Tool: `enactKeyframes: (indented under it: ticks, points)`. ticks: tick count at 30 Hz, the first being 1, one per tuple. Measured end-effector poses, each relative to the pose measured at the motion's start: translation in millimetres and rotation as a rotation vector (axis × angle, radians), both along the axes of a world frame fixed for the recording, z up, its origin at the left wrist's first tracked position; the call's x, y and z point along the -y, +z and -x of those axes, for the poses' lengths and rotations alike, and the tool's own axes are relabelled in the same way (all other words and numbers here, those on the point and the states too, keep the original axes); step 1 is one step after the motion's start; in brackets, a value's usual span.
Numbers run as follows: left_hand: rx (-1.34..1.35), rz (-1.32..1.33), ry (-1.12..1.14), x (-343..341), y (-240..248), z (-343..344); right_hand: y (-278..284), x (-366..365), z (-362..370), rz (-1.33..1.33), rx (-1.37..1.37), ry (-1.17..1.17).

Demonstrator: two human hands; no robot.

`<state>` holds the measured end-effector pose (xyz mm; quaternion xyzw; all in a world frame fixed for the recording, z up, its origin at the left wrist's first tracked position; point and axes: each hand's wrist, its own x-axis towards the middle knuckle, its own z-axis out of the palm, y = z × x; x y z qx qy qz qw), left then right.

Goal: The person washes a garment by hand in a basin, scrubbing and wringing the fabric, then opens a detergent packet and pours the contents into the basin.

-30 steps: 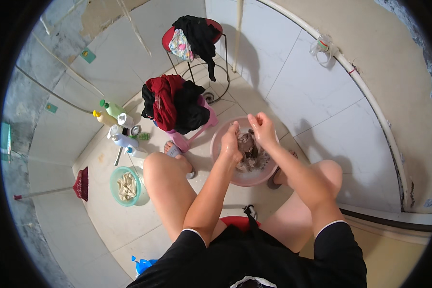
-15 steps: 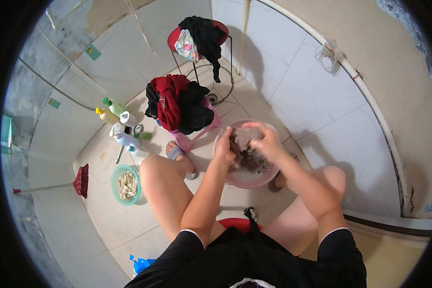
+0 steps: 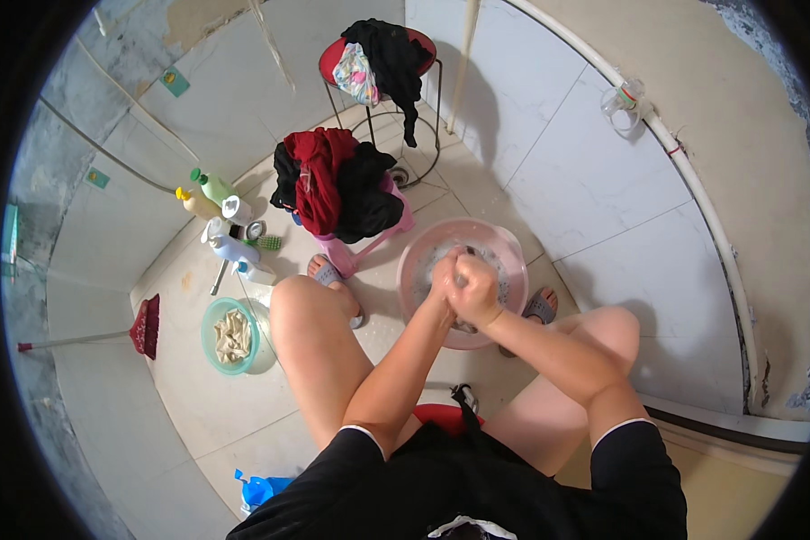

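Observation:
My left hand [image 3: 444,277] and my right hand [image 3: 477,290] are pressed together over a pink basin [image 3: 514,256] on the floor between my feet. Both are closed around a wet grey-brown cloth [image 3: 465,327], most of which the fingers hide. Only small dark bits of it show at the edges of my grip. Soapy water [image 3: 432,256] with foam lies in the basin below.
Dark and red clothes [image 3: 319,180] are heaped on a pink stool [image 3: 342,256]; more hang over a red stool [image 3: 333,61]. Left stand bottles [image 3: 214,187], a green brush [image 3: 268,242] and a teal basin [image 3: 209,324] with pale cloth [image 3: 233,335]. A red-headed broom [image 3: 146,328] leans farther left.
My hands, apart before with the cloth spread between them, have come together and closed round it. More of the foamy water shows. The view has shifted slightly.

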<state>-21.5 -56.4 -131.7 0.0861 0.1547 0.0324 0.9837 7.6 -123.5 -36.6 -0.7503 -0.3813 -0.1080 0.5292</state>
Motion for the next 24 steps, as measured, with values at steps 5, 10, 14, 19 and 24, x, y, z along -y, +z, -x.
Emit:
enactKeyframes:
  ticks: [5, 10, 14, 19, 24]
  points:
    - [-0.335, -0.098, -0.261, -3, 91, -2, -10, 16, -65, 0.120, -0.460, -0.249]
    - [-0.127, -1.357, -0.459, -37, 114, 20, 24, 50, -113, 0.140, -0.723, -0.224]
    - [-0.359, -1.608, -0.460, -64, 85, 24, 36, 62, -112, 0.189, -0.725, -0.075]
    - [-0.180, -1.287, -0.250, -90, 89, 35, 61, 79, -113, 0.334, -0.593, 0.276]
    - [-0.124, -0.818, -0.108, -96, 109, 40, 86, 97, -113, 0.753, -0.589, 0.321]
